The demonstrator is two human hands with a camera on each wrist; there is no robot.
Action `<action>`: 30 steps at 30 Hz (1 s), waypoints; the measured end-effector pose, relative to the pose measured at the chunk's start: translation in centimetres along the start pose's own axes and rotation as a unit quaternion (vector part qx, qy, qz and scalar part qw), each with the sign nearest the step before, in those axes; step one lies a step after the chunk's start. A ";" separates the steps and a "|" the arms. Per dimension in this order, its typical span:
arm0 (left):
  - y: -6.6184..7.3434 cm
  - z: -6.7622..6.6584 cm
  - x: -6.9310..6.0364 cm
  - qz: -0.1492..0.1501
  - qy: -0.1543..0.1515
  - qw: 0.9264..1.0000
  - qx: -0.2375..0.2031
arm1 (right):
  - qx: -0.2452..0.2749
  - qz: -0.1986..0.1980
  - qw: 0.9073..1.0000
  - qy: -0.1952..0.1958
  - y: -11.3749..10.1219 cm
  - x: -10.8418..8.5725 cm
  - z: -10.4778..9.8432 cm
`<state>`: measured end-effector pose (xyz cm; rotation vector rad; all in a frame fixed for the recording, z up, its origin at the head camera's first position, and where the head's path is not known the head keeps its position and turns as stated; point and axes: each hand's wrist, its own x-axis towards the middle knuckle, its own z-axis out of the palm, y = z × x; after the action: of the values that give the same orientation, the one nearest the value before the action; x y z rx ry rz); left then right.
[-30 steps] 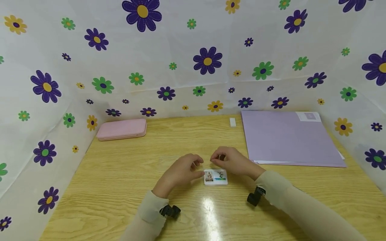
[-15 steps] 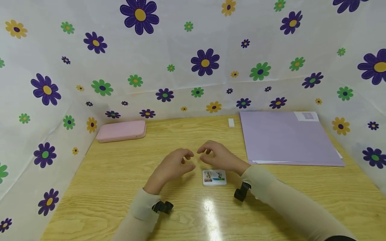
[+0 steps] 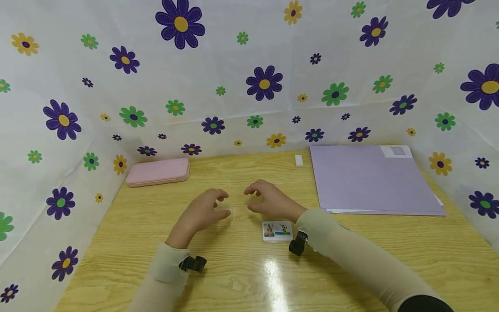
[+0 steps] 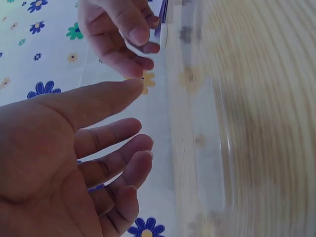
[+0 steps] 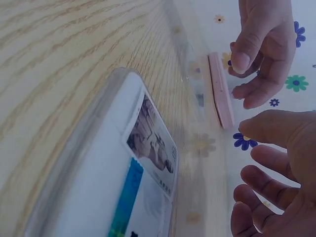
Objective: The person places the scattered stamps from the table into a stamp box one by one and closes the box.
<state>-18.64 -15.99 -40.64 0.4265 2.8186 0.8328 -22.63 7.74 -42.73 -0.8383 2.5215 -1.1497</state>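
Note:
My left hand [image 3: 202, 211] hovers over the table, its fingers loosely bent and holding nothing. Close beneath it lies a thin clear plastic piece, perhaps a lid [image 4: 217, 148], whose edges barely show in the head view. My right hand [image 3: 270, 201] is likewise relaxed, thumb apart from the fingers, a short way to the right of the left hand. A flat white case [image 3: 277, 231] with a photo and a panda picture on top lies just in front of the right hand; the right wrist view shows the case [image 5: 113, 163] large and near, untouched by the fingers.
A pink case [image 3: 157, 172] sits at the back left of the wooden table [image 3: 234, 277]. Purple folders [image 3: 376, 180] with papers beneath cover the back right. Beside them is a small white block [image 3: 299, 160]. A flowered cloth [image 3: 218, 56] encloses the back and sides.
Both hands have shifted left, away from the white case. The left hand's fingers no longer reach the case's edge, and the right hand has spread its thumb from its fingers.

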 end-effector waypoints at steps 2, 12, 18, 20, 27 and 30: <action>-0.5 -0.3 -0.1 -0.003 -0.002 1.000 0.007 | -0.005 0.004 1.000 -0.004 0.0 0.3 0.3; -2.3 -1.5 -0.6 -0.026 -0.029 0.998 0.041 | -0.023 -0.002 0.999 -0.028 -0.4 1.6 1.6; -3.2 -1.5 -0.9 -0.042 -0.036 0.997 0.048 | -0.037 -0.005 0.998 -0.041 -0.5 2.2 2.5; -3.5 -1.5 -0.9 -0.046 -0.036 0.997 0.048 | -0.045 -0.008 0.998 -0.047 -0.5 2.4 2.8; -4.1 -1.5 -1.0 -0.062 -0.045 0.996 0.048 | -0.095 -0.007 0.994 -0.052 -0.9 2.8 3.6; -4.4 -1.5 -1.1 -0.063 -0.052 0.996 0.047 | -0.115 0.004 0.992 -0.053 -1.2 2.9 3.9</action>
<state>-18.96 -20.57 -41.75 0.2914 2.7633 0.6351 -22.75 2.96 -44.35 -0.9179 2.5988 -0.7978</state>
